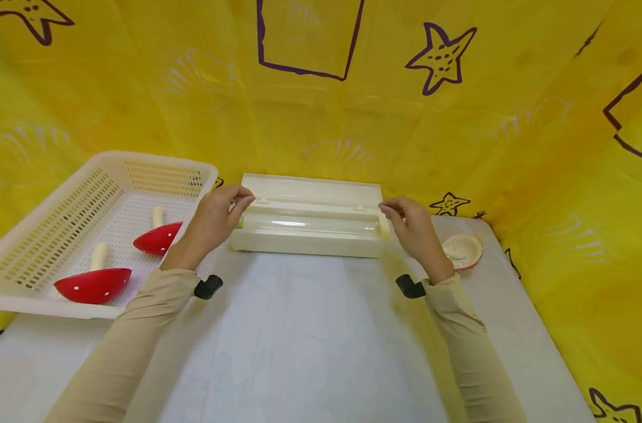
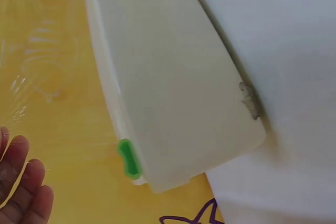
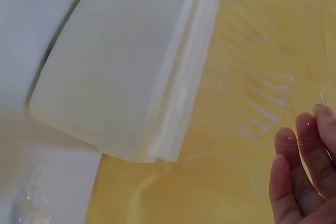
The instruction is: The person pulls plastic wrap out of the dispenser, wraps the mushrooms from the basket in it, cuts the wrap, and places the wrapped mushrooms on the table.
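Note:
A cream cling film dispenser (image 1: pixel 306 243) stands on the table with its lid (image 1: pixel 310 187) raised and a shiny roll (image 1: pixel 310 223) inside. My left hand (image 1: pixel 215 214) is at the dispenser's left end, thumb and fingertips pinching the edge of a clear film. At the right end my right hand (image 1: pixel 413 226) pinches the film's other side. Glints and creases of the cling film (image 2: pixel 18 85) show beside the dispenser in the left wrist view. A green piece (image 2: pixel 129 158) sits at the dispenser's corner. Both thumbs are largely hidden in the wrist views.
On the left is a white slotted basket (image 1: pixel 51 306) holding red, white-dotted mushroom-shaped pieces (image 1: pixel 93 286) with pale stems. A small red-edged bowl (image 1: pixel 462 251) with a shiny clear surface lies by my right wrist. Yellow patterned cloth (image 1: pixel 321 117) hangs behind the white table (image 1: pixel 310 341).

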Action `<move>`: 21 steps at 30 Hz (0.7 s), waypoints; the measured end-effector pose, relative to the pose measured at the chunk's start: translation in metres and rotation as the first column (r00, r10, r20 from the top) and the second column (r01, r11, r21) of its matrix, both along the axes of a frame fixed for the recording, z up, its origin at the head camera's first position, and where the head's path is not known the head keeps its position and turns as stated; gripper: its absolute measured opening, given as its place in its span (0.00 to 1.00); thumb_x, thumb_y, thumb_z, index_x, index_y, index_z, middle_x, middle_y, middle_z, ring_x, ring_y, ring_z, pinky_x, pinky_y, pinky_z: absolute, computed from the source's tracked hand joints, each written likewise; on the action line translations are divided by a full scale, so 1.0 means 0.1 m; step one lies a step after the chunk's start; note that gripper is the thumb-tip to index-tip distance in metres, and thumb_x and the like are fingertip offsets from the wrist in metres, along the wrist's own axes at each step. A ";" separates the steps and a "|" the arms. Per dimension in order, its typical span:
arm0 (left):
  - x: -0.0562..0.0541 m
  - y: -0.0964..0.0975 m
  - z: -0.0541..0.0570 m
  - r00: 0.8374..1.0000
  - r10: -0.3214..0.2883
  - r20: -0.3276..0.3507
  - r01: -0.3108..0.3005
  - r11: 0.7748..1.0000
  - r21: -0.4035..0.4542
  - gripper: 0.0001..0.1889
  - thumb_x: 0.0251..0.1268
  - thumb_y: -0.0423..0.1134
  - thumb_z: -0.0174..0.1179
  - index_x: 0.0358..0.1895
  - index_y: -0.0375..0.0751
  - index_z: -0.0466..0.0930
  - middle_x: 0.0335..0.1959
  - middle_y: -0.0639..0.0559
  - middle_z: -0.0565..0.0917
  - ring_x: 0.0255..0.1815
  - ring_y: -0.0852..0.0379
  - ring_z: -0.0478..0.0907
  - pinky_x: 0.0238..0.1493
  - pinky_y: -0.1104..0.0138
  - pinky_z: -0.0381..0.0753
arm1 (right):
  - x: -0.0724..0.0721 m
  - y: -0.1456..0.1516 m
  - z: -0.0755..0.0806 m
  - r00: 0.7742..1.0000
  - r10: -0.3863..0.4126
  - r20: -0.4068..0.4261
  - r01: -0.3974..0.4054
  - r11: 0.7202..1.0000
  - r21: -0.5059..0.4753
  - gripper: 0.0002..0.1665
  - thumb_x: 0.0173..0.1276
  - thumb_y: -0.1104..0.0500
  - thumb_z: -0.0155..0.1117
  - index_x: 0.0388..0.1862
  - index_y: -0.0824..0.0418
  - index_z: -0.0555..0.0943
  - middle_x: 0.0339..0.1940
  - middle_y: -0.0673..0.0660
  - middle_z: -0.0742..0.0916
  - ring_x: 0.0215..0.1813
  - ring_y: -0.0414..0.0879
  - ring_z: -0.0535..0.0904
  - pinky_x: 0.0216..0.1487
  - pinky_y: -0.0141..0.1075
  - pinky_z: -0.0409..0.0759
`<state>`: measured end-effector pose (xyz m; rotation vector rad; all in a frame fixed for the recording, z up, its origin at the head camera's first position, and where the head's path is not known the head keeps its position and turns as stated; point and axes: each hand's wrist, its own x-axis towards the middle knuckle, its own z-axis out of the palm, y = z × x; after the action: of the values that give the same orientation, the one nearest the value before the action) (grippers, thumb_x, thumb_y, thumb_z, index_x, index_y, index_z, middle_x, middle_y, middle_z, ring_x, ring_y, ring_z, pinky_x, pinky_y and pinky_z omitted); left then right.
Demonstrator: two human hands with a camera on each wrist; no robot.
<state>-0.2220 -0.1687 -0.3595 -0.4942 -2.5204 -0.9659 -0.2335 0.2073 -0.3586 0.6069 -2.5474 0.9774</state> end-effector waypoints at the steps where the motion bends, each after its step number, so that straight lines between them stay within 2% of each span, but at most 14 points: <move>1: 0.01 0.00 0.02 1.000 0.000 -0.001 0.000 1.000 0.004 0.09 0.70 0.32 0.60 0.45 0.28 0.82 0.39 0.36 0.85 0.42 0.41 0.80 0.50 0.48 0.81 | 0.00 0.00 0.02 1.000 -0.004 -0.002 0.004 1.000 -0.006 0.12 0.74 0.61 0.59 0.47 0.70 0.82 0.41 0.65 0.87 0.40 0.54 0.84 0.41 0.35 0.79; 6: 0.02 -0.01 0.08 1.000 -0.015 -0.026 0.015 1.000 0.027 0.08 0.68 0.31 0.60 0.44 0.27 0.82 0.38 0.36 0.86 0.41 0.41 0.81 0.49 0.48 0.81 | 0.04 0.02 0.08 1.000 -0.013 -0.018 0.012 0.999 -0.041 0.12 0.72 0.62 0.61 0.46 0.69 0.84 0.41 0.64 0.88 0.40 0.53 0.84 0.41 0.22 0.74; 11: 0.03 0.00 0.11 0.998 -0.025 -0.061 0.028 0.999 0.043 0.08 0.67 0.29 0.61 0.43 0.26 0.81 0.37 0.35 0.86 0.39 0.41 0.82 0.47 0.50 0.82 | 0.05 0.02 0.11 0.999 -0.017 -0.040 0.014 0.997 -0.077 0.10 0.71 0.63 0.62 0.44 0.70 0.84 0.39 0.65 0.88 0.39 0.54 0.84 0.40 0.19 0.72; 17: 0.05 0.01 0.16 0.996 -0.006 -0.094 0.009 1.000 0.030 0.07 0.67 0.30 0.61 0.42 0.27 0.81 0.36 0.37 0.85 0.34 0.45 0.78 0.40 0.65 0.76 | 0.06 0.01 0.15 0.996 -0.026 -0.082 0.017 0.994 -0.112 0.09 0.70 0.65 0.63 0.42 0.72 0.84 0.39 0.66 0.88 0.38 0.52 0.82 0.42 0.18 0.71; 21: 0.06 0.02 0.19 0.993 -0.002 -0.118 0.006 0.999 0.035 0.07 0.67 0.29 0.61 0.41 0.27 0.81 0.34 0.37 0.84 0.33 0.46 0.76 0.37 0.70 0.72 | 0.07 0.00 0.19 0.993 -0.033 -0.113 0.019 0.992 -0.127 0.09 0.70 0.66 0.63 0.42 0.72 0.84 0.39 0.66 0.88 0.38 0.51 0.82 0.43 0.16 0.71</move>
<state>-0.2164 -0.1671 -0.3401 -0.5306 -2.3946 -0.9521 -0.2265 0.2070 -0.3399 0.5751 -2.3668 1.0537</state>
